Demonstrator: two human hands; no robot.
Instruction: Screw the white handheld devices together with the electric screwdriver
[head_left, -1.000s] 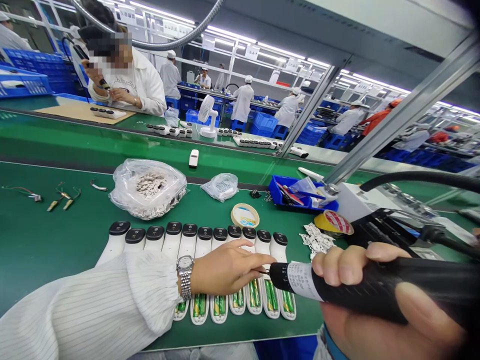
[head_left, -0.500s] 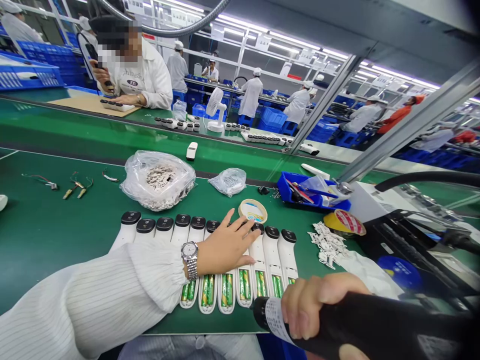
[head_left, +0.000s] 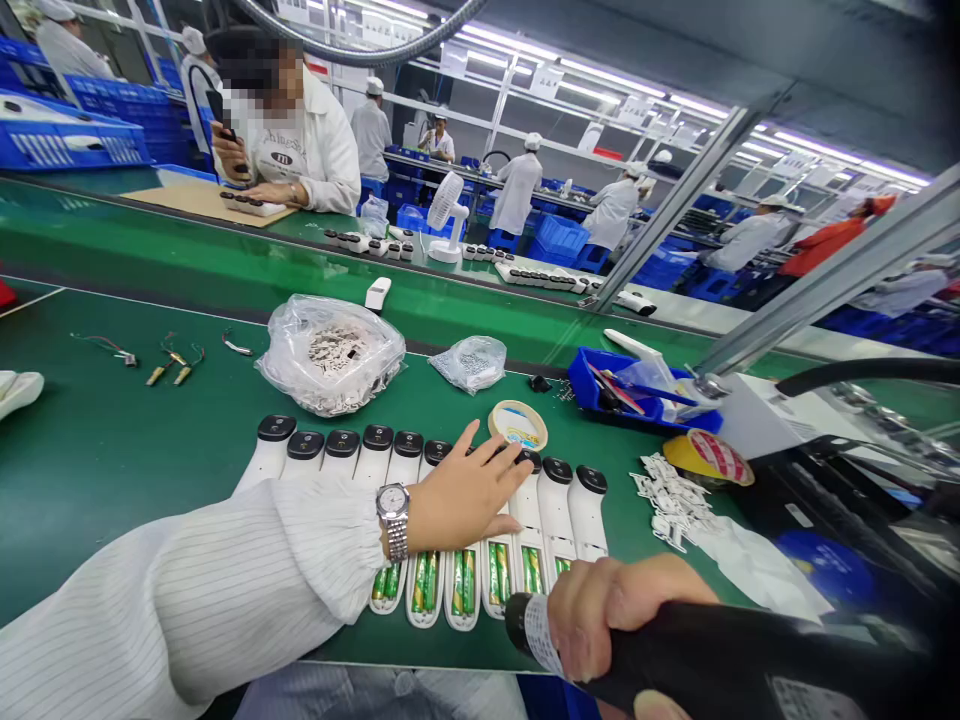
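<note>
A row of white handheld devices (head_left: 591,520) with black heads lies across the green bench, their open battery bays facing me. Green batteries (head_left: 463,582) sit in pairs in the bays. My left hand (head_left: 469,490), fingers spread flat, rests over the middle devices and hides parts of them; a metal watch is on that wrist. At the lower right, my right hand (head_left: 600,610) wraps around a black electric screwdriver (head_left: 697,650). Its nose points left, close to the lower ends of the right-hand devices; the tip is hard to make out.
Behind the row are a bag of small white parts (head_left: 330,355), a bag of screws (head_left: 472,363) and a tape roll (head_left: 517,427). To the right stand a blue tray (head_left: 600,405) and loose white pieces (head_left: 671,500). A co-worker (head_left: 315,140) sits across the green belt.
The whole view has shifted slightly, so most things appear further right. My right hand with the screwdriver has moved a little left against the devices. The left hand stays on the row.
</note>
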